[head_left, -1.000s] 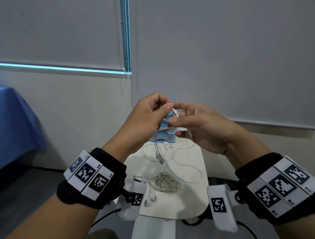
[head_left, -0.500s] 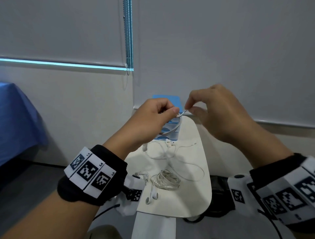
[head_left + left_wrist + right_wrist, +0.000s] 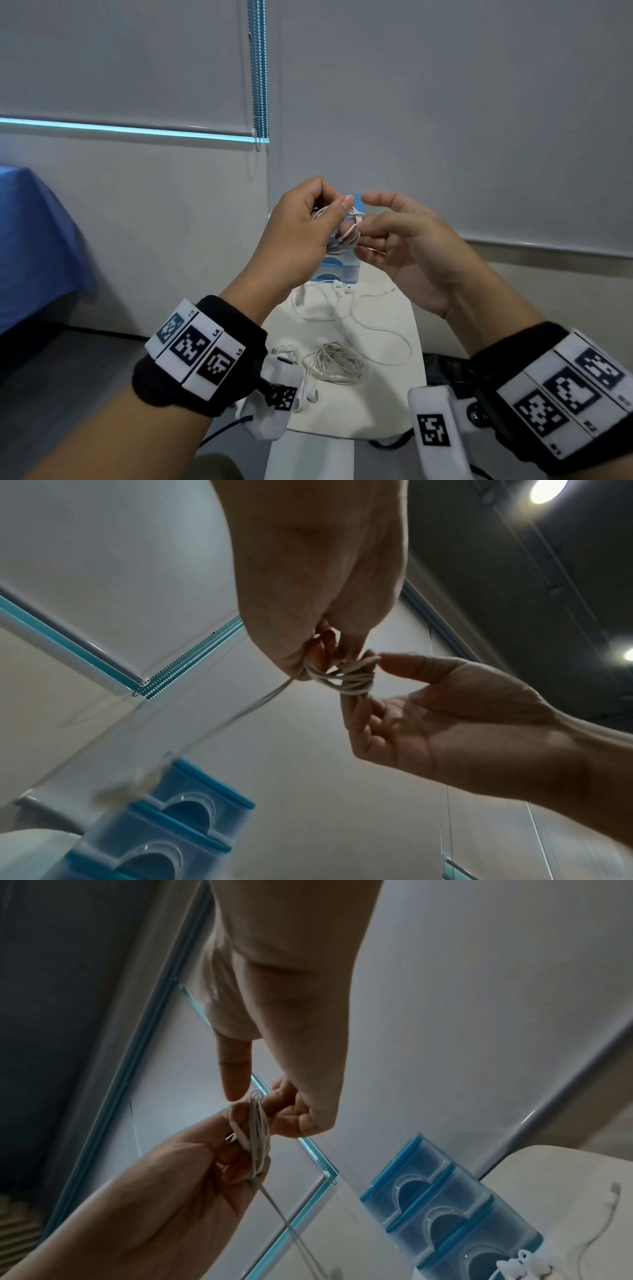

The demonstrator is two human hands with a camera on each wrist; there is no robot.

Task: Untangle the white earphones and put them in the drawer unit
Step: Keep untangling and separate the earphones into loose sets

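My left hand [image 3: 305, 222] is raised in front of me and grips a small coil of white earphone cable [image 3: 347, 233] wound round its fingers [image 3: 240, 1150]. My right hand [image 3: 387, 229] faces it, thumb [image 3: 236, 1080] and curled fingertips pinching the top turn of the coil [image 3: 352, 680]. A strand [image 3: 277, 1210] hangs from the coil towards the table. The blue translucent drawer unit [image 3: 337, 270] stands at the table's far end, mostly hidden behind my hands; its drawers [image 3: 441, 1204] look closed.
On the narrow white table [image 3: 387, 394] lie a loose white cable [image 3: 370, 325] with earbuds [image 3: 524, 1264] by the drawer unit and another bundled pair of earphones [image 3: 334, 365]. A blue cloth [image 3: 34, 240] is at the left. A blind chain [image 3: 258, 85] hangs on the wall.
Half a second ago my right hand pulled a cable end up and to the right; it has come back to the left hand, and more cable now sits coiled on the left fingers.
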